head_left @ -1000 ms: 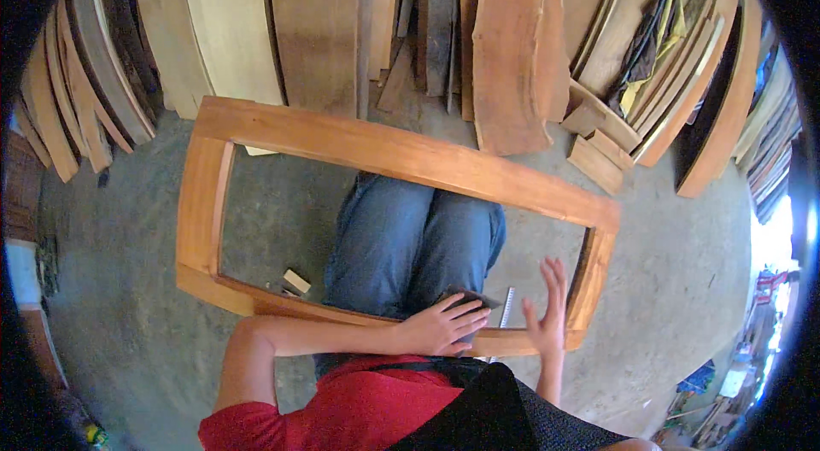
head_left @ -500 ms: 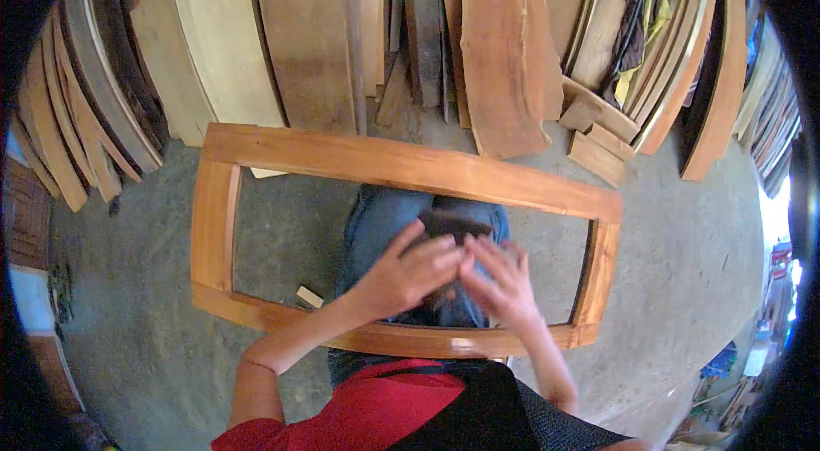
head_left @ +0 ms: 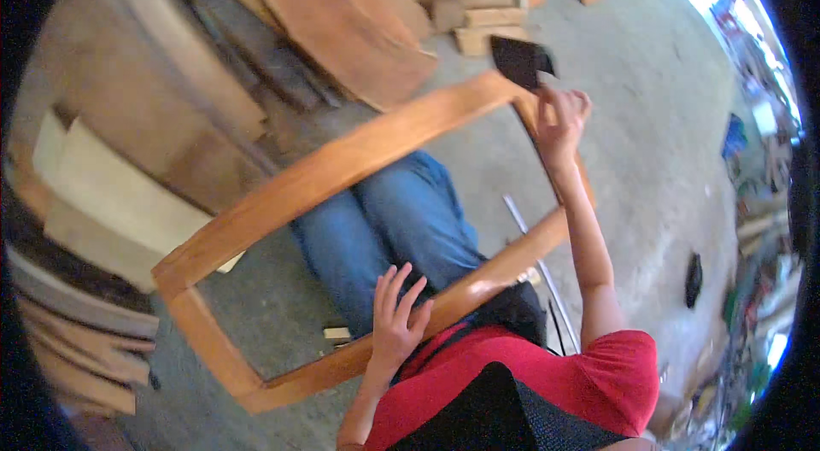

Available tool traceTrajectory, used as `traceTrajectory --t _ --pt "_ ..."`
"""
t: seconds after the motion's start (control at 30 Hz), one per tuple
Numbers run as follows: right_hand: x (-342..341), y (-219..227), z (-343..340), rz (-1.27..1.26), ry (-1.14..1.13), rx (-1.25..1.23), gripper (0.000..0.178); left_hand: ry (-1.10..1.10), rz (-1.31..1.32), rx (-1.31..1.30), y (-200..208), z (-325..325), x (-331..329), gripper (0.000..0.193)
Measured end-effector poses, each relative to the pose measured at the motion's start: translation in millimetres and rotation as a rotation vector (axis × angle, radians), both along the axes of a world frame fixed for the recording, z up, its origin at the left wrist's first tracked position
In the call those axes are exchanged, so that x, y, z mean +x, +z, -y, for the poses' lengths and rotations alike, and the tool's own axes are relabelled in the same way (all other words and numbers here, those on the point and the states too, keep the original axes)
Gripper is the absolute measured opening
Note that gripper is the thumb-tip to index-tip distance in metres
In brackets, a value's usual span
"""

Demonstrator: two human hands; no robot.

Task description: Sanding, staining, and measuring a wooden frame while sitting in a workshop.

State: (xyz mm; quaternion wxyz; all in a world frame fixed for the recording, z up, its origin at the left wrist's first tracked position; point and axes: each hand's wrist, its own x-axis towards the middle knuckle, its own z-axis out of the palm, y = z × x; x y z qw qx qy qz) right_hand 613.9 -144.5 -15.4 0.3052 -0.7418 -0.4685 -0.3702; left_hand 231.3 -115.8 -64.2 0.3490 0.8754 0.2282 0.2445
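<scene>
While right hand (head_left: 559, 116) pinches dark sheet (head_left: 515, 63) by far right corner of frame (head_left: 342, 167), left hand (head_left: 398, 316) is spread, empty, at near rail (head_left: 483, 284); sheet looks light, bendy, edge grip fine; frame likely stiff, take by rails

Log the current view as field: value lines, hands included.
Main object: rectangular wooden frame, open in the middle
Left hand: spread, at the frame's near side; contact unclear
Right hand: holds a dark sheet by the frame's far-right corner; contact unclear
Through opening: denim-clad legs, small pale block
Beyond: wooden boards
</scene>
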Motion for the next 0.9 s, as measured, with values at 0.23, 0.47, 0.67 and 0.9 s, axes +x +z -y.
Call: traceTrajectory --t 0.23,0.47,0.67,0.9 --pt "67 -110 256 -0.558 -0.882 0.112 0.023 -0.426 -0.179 0.051 -20 27 27 0.047" --pt "17 -286 372 -1.611 -0.827 0.696 0.053 -0.409 -0.268 0.139 -24 31 47 0.042" --pt "-110 -362 305 -1.218 -0.615 -1.168 0.054 -0.377 -0.291 0.183 -28 34 51 0.041" --pt "-96 -441 320 -1.243 -0.249 -0.478 0.060 -0.369 -0.211 0.157 -19 37 62 0.038"
